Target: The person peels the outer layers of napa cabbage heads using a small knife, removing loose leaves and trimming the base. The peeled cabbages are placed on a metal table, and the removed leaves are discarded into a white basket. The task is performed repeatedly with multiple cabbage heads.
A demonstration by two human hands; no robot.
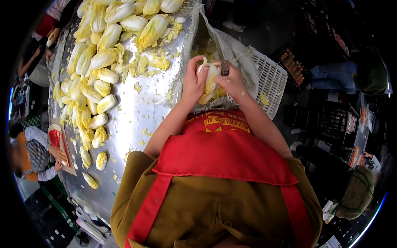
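A small napa cabbage is held above a woven sack, its white base turned up and its yellow leaves pointing toward me. My left hand grips it from the side, thumb on the white base. In my right hand is a knife, its blade pointing away from me, while the fingertips touch the cabbage. Beneath both hands gapes the white woven sack, with yellow leaves inside. Bits of leaf cling to my right wrist.
A metal table to the left carries a heap of napa cabbages and loose leaf scraps. Right of the sack stands a white plastic crate. A person handles something at the table's far left; other people stand around.
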